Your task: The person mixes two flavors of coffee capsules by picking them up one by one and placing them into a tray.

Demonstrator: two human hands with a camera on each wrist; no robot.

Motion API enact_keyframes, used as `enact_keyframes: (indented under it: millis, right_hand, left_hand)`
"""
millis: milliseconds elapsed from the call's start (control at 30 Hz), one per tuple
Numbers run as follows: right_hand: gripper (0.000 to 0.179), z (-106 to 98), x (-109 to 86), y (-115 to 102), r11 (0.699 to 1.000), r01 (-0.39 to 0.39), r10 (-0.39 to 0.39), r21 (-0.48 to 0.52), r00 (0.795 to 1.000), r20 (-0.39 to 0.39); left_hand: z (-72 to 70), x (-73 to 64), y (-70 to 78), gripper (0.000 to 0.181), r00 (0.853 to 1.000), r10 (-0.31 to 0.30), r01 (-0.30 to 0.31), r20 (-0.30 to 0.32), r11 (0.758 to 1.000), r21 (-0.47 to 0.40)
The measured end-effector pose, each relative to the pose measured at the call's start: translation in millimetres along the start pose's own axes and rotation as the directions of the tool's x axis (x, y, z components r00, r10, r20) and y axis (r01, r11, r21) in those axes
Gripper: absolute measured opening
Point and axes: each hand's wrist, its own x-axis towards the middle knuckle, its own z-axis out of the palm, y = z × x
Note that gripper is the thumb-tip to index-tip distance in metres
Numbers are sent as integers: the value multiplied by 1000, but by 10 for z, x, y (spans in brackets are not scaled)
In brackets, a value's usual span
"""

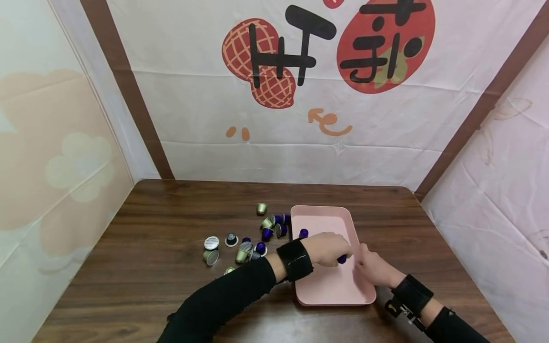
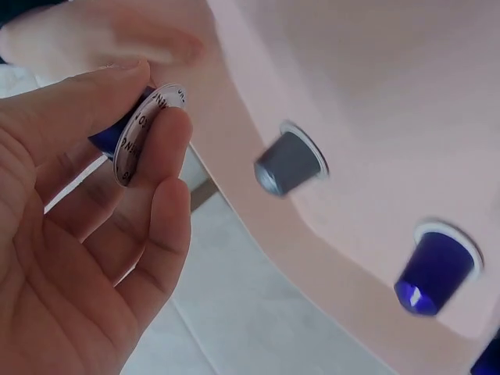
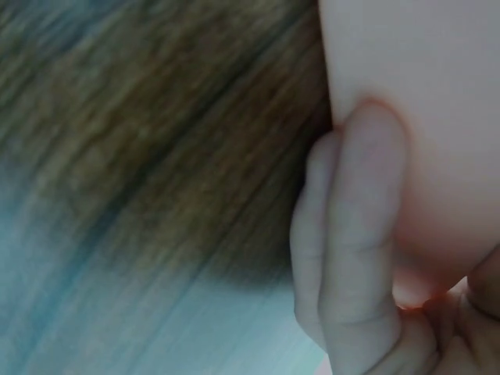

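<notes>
Left hand (image 2: pixel 86 226): fingers clamped on 1 blue capsule (image 2: pixel 134 139) over tray (image 1: pixel 332 291); right hand (image 1: pixel 378 268) fingers gripping its edge. At least 2 capsules (image 2: pixel 440 269) inside, many loose ones (image 1: pixel 242 254) on desk (image 1: pixel 150 233); seemingly early.

Head view looks forward-down; wrist views (both close) share the pink tray (image 1: pixel 334 291).

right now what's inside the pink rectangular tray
In the pink rectangular tray, a shiny blue cup-shaped capsule and a grey capsule show. The left grip, pinching another blue capsule, hides part of the floor from the head camera.
</notes>
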Motion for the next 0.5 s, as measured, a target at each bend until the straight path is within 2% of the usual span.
enact_keyframes:
  millis: [133, 200, 333, 500]
  right_hand:
    - [16, -5, 25, -23, 997, 69, -70, -15, 998, -10]
    - [16, -1, 31, -26, 995, 94, -95, -39, 995, -33]
    - [17, 17, 23, -35, 997, 48, -52, -56, 996, -66]
    - [16, 37, 0, -55, 997, -43, 38, -61, 997, -73]
  left_hand:
    - [-14, 17, 29, 14, 1000, -6, 6, -3, 1000, -10]
    - [-38, 6, 19, 19, 1000, -5, 5, -10, 1000, 4]
    - [-102, -65, -57, 26, 1000, -24, 24, -3, 999, 38]
    - [-172, -251, -286, 20, 997, -77, 77, -12, 997, -6]
